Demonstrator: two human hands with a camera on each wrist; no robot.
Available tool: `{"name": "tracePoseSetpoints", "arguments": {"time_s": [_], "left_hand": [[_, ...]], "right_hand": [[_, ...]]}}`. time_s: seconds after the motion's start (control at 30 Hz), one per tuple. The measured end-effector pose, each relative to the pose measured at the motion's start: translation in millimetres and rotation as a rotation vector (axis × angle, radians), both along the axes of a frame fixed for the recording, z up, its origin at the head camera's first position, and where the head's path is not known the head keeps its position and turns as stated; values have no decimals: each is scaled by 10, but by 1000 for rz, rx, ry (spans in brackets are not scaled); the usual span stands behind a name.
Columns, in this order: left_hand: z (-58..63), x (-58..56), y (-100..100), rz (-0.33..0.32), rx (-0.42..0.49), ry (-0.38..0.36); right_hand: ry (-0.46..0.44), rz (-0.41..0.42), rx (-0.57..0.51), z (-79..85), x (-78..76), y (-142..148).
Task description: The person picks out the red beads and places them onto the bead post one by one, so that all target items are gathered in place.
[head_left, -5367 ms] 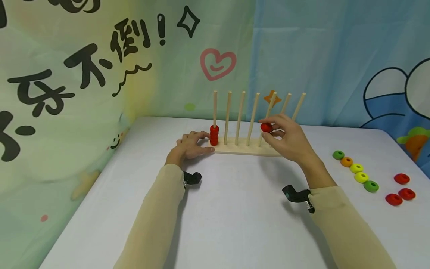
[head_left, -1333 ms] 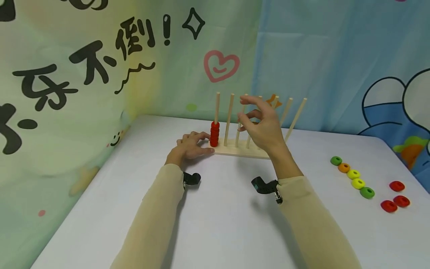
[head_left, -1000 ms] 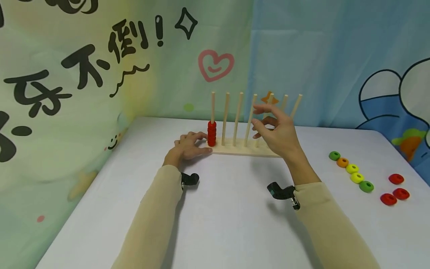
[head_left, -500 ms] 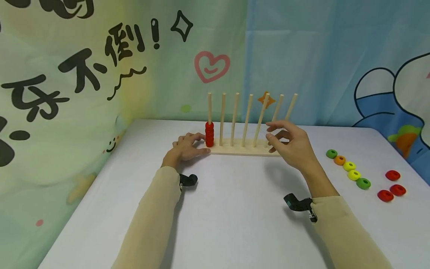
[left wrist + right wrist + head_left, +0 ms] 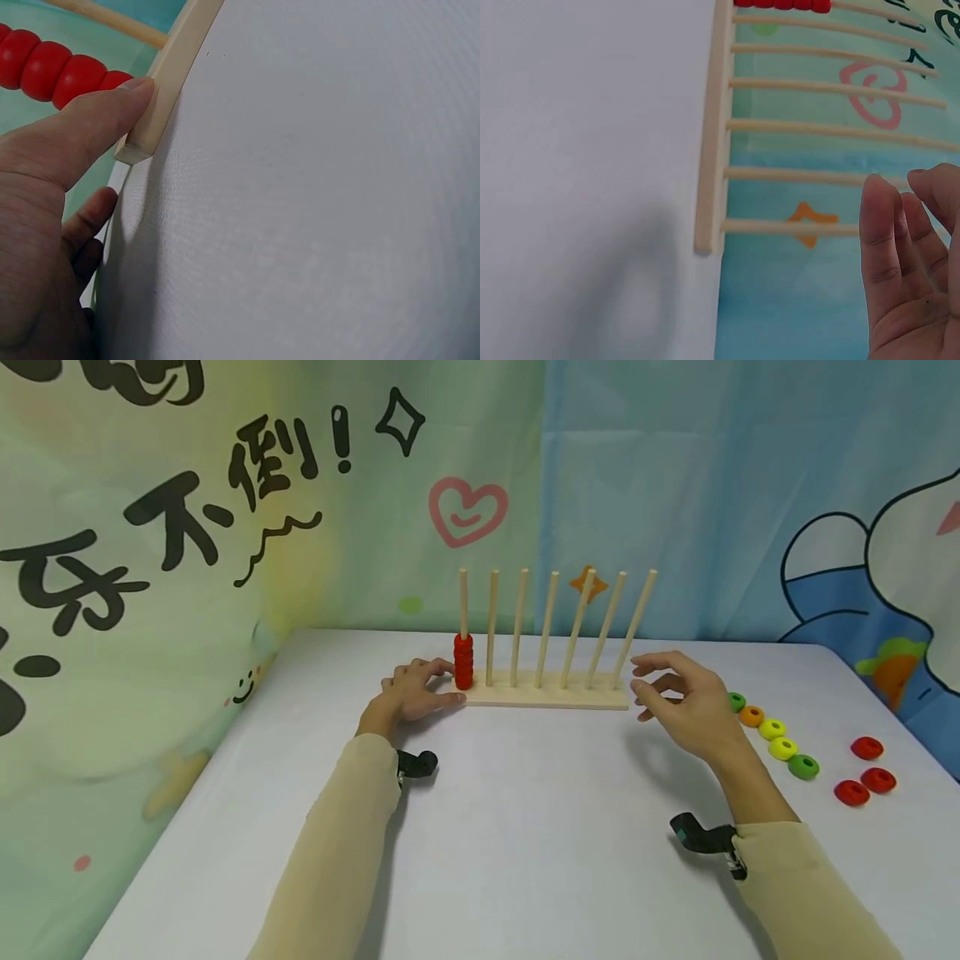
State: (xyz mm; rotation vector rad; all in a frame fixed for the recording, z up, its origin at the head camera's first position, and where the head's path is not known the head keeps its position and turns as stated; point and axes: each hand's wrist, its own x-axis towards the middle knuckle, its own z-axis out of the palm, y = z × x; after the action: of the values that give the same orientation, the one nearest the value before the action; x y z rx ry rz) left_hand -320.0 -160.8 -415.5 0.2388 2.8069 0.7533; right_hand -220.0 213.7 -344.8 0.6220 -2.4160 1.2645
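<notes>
A pale wooden peg rack (image 5: pixel 543 695) with a row of upright pegs stands at the back of the table. Several red beads (image 5: pixel 463 662) are stacked on its leftmost peg. My left hand (image 5: pixel 412 689) holds the left end of the rack, its thumb (image 5: pixel 112 109) on the base just under the beads in the left wrist view; the index finger is hidden there. Just beyond the rack's right end, my right hand (image 5: pixel 686 702) hangs over the table with loosely bent fingers. Nothing sits between its thumb and fingertips (image 5: pixel 877 199).
On the right of the white table (image 5: pixel 525 827) lies a slanting line of loose beads: green (image 5: pixel 803 767), yellow (image 5: pixel 782 748) and orange (image 5: pixel 751 716). Farther right lie three loose red beads (image 5: pixel 852 792). A printed cloth (image 5: pixel 637 485) hangs behind the table.
My right hand held a red bead earlier; the red stack is now taller and that hand holds nothing. It has moved right and down past the rack's end. The left hand stays put.
</notes>
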Motion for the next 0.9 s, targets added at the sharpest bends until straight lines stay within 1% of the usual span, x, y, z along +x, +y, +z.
{"name": "tracePoseSetpoints", "arguments": {"time_s": [0.13,0.27,0.37,0.47,0.63,0.77,0.9], "left_hand": [[-8,6,-10,1,13,8],[-5,11,-17,3,22,16],[-8,12,-22,2,19,7],[0,12,-29,0,21,7],[11,8,-48,11,24,17],[-16,-10,-48,0,23,15],[-30,-24,-44,-3,22,10]], "right_hand": [[8,-34,22,-51,-9,122],[15,-73,37,-173,-83,321],[-3,-111,62,-280,-113,473],[-30,-156,110,-347,-102,578],[-52,-199,180,-392,-62,683],[-48,-214,232,-399,-22,804],[-72,-243,282,-392,17,952]]}}
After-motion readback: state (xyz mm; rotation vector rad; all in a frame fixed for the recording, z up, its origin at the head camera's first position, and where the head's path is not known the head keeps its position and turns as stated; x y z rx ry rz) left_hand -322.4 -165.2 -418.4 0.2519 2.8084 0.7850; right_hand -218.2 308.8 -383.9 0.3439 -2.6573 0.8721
